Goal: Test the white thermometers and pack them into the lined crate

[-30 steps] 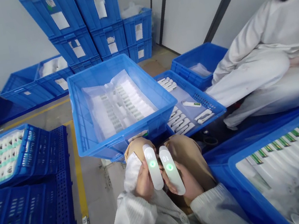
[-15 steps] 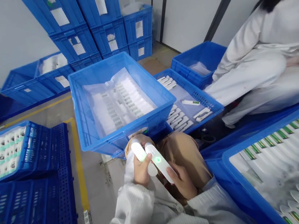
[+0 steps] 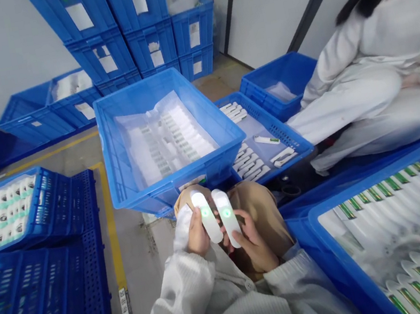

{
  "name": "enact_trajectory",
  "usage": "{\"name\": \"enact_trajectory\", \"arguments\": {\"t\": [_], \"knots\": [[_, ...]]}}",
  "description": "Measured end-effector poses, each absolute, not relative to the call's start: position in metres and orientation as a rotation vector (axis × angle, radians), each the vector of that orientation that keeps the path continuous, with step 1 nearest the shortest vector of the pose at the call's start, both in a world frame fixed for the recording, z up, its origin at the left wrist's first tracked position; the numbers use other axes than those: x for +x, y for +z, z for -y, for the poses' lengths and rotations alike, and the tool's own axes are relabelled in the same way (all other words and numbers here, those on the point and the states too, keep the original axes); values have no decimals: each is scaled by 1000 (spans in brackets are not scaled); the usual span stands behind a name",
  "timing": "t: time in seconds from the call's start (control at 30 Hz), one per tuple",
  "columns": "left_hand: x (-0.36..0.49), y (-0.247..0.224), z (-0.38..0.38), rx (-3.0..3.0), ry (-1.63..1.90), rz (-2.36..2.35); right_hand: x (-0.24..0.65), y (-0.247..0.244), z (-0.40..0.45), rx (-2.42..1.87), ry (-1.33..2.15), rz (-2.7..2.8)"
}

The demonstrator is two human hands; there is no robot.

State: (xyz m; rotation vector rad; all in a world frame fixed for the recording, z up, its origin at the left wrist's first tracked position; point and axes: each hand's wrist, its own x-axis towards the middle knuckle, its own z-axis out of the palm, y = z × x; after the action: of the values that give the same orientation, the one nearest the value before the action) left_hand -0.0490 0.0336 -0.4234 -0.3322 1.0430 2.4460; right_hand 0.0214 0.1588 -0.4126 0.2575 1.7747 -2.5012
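Two white handheld devices are side by side above my lap, each with a lit green spot near its upper part. My left hand (image 3: 198, 235) is closed round the left white device (image 3: 208, 222). The right white device (image 3: 228, 221) is gripped by my right hand (image 3: 254, 241), its thumb on the lower end. A small gap parts the two devices. Just beyond them stands a large blue bin (image 3: 181, 175) with rows of white pieces (image 3: 185, 134) on white wrapping.
A blue tray (image 3: 291, 134) with white parts lies beyond the bin's right side. At the right is a blue crate (image 3: 318, 230) of white pieces with green strips. Blue crates (image 3: 60, 205) stand left. A seated person (image 3: 361, 71) in white is at the right.
Both devices have turned more upright and now stand apart with their green lights facing up. The left one's light spot now shows clearly. The seated person's head has leaned further in.
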Motion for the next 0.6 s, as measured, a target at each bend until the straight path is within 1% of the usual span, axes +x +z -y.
{"name": "enact_trajectory", "arguments": {"t": [0.17,0.37,0.43,0.6], "knots": [[-46,-426,-39,-232,2387,-973,18,-423,-165,249,-2191,-2204],[-44,-429,-41,-242,2319,-1002,17,-429,-162,197,-2031,-2349],[-45,-426,-41,-212,2323,-987,17,-431,-160,160,-2009,-2375],[-44,-426,-41,-217,2319,-954,14,-429,-160,162,-2130,-2313]]}}
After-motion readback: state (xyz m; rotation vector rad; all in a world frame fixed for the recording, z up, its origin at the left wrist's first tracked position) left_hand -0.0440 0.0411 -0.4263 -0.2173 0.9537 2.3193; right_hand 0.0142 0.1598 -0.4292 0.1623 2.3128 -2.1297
